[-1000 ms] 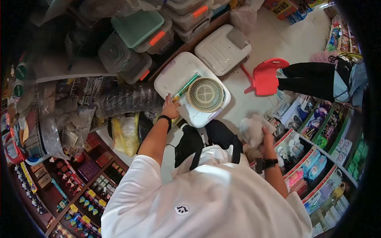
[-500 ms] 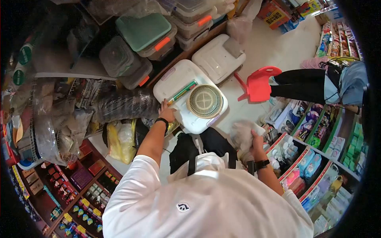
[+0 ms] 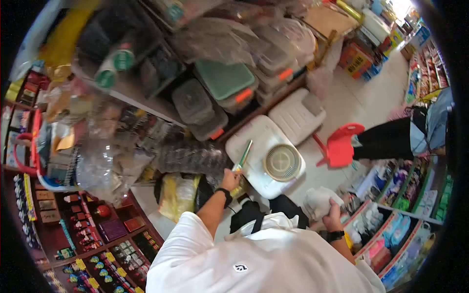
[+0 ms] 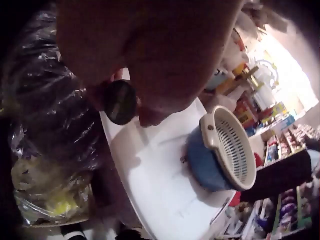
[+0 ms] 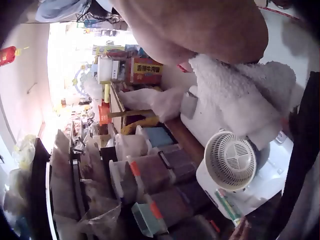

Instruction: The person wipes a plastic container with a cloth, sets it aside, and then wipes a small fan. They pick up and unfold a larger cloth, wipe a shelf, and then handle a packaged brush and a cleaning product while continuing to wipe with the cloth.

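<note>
In the head view my left hand (image 3: pixel 230 180) grips one end of a slim green tube (image 3: pixel 245 154), its other end pointing away over a white storage box lid (image 3: pixel 254 131). The left wrist view shows the tube's dark round end (image 4: pixel 120 102) between thumb and fingers. On the lid stands a beige slotted basket (image 3: pixel 282 162), set in a blue basin (image 4: pixel 202 162). Low at my right side, my right hand (image 3: pixel 333 215) holds a bunched, fluffy white cloth (image 5: pixel 240 95). Its fingers are partly hidden by the cloth in the right wrist view.
A second white box (image 3: pixel 295 115) adjoins the lid. Beyond it are stacked clear bins (image 3: pixel 224 80). A red chair (image 3: pixel 339 145) stands to the right near a person in black trousers (image 3: pixel 383 145). Goods shelves (image 3: pixel 378 244) flank my right, and a plastic-wrapped stack (image 3: pixel 190 157) lies left.
The left hand has gone from touching the tube's end on the lid to gripping it, and the tube has tilted steeper. The head view has shifted left; the right hand keeps the cloth.
</note>
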A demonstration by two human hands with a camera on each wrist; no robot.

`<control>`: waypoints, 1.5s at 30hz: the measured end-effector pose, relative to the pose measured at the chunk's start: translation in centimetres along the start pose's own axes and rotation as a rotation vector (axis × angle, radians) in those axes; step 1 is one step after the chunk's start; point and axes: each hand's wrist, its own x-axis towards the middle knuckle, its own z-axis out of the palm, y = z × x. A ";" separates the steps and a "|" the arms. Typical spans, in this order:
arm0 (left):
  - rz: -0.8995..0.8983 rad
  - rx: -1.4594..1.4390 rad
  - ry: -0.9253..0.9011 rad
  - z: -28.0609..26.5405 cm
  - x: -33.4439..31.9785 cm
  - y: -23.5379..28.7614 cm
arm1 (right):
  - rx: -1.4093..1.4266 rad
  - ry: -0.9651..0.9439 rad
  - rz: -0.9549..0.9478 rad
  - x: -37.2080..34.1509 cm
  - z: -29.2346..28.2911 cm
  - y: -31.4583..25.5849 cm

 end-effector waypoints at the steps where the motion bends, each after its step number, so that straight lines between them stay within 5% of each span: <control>1: 0.043 -0.099 -0.036 -2.6 -1.6 2.4 | 0.027 0.033 0.049 0.9 -0.6 0.2; 2: 0.065 -0.302 0.063 -2.3 -2.6 2.1 | 0.050 0.072 0.097 1.5 -0.6 0.4; 3: -0.282 -0.669 -0.078 -5.0 -4.7 6.0 | 0.048 0.044 0.092 2.0 0.2 0.7; 6: -0.223 -1.113 -0.167 -11.0 -10.0 12.3 | 0.079 -0.106 0.065 2.2 3.7 0.6; 12: 0.282 -0.884 0.101 -27.3 -22.8 28.5 | 0.005 -0.225 0.040 4.0 9.6 1.7; 15: 0.592 -0.637 0.495 -32.1 -28.1 35.4 | -0.012 -0.291 0.064 4.1 11.1 2.4; 17: 0.632 -0.506 0.768 -34.0 -29.5 38.2 | -0.027 -0.307 0.074 3.9 11.5 2.8; 22: 0.648 -0.175 0.988 -39.6 -26.9 41.9 | -0.055 -0.293 0.095 4.1 10.7 3.9; 28: 0.595 0.116 0.848 -44.5 -19.4 46.2 | -0.038 -0.292 0.105 4.4 9.2 4.6; 30: 0.439 0.219 0.772 -44.9 -17.7 48.4 | -0.020 -0.300 0.100 5.0 8.3 4.8; 33: 0.584 0.547 0.939 -46.5 -13.0 48.7 | 0.027 -0.308 0.070 6.4 7.5 4.6; 35: 0.520 0.534 0.887 -46.7 -12.2 50.3 | 0.066 -0.303 0.051 6.8 6.9 4.5; 37: 0.236 0.788 0.842 -46.8 -11.3 51.1 | 0.069 -0.244 0.052 6.8 6.2 4.3; 40: 0.431 0.958 0.829 -47.7 -9.3 48.7 | 0.064 -0.256 0.019 5.4 5.9 3.4; 45: 0.475 1.126 0.914 -48.1 -7.5 46.1 | 0.133 -0.158 0.015 6.1 3.9 3.3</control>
